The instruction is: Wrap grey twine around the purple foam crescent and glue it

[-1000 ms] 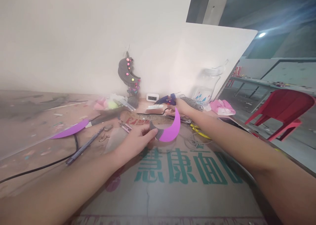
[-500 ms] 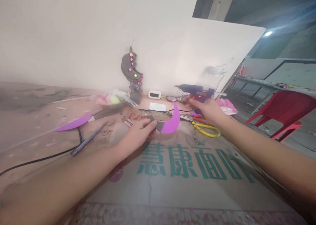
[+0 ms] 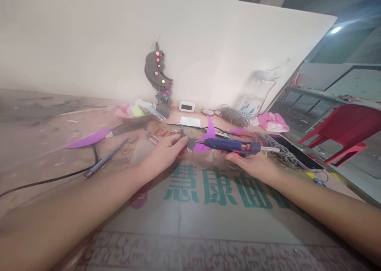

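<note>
Centrally, the purple crescent (image 3: pixel 210 132) sits between 2 hands (image 3: pixel 165 148) (image 3: pixel 253 164), glue gun (image 3: pixel 226 145) perhaps touching.

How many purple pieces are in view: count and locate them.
3: the purple crescent in the left hand, partly behind the glue gun; a pointed piece at left; a small bit beyond the glue gun. More may be hidden.

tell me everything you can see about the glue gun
The glue gun has a dark blue, plastic-looking body with an orange-red patch near the back and a red glow beneath. A pale stick protrudes from its rear. It's held roughly level, nozzle leftward, by the right hand, which mostly hides its handle. Its tip appears over the purple crescent; whether they touch is unclear.
</note>
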Tool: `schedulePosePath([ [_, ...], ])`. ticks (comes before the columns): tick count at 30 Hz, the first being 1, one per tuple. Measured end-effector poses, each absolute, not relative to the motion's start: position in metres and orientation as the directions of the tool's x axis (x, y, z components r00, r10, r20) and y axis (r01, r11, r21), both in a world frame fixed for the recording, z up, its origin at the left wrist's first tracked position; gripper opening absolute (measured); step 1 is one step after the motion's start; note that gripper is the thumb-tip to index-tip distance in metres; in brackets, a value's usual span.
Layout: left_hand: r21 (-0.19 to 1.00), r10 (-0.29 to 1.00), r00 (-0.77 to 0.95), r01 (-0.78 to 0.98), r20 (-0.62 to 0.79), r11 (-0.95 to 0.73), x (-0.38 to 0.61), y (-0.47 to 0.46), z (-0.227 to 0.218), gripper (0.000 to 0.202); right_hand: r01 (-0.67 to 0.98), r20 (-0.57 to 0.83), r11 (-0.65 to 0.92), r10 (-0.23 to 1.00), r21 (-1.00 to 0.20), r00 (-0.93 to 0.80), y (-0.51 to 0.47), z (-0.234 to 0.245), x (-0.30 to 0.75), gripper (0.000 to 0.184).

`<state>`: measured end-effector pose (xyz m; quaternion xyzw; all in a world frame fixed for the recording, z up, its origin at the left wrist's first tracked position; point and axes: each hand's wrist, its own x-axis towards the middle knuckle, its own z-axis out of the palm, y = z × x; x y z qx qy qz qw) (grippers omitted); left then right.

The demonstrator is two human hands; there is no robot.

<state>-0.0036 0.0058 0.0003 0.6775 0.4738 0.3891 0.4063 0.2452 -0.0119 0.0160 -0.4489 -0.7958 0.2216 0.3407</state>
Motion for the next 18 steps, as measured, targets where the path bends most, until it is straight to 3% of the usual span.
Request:
schedulePosePath([
  [18,0.921,0.956,0.237,0.308,0.171,-0.241,-0.0043,0.0058,0.0008,0.039,0.655,0.3,0.462,0.887,-0.597,-0.352,-0.0146,0.012,0.2411,0.024],
])
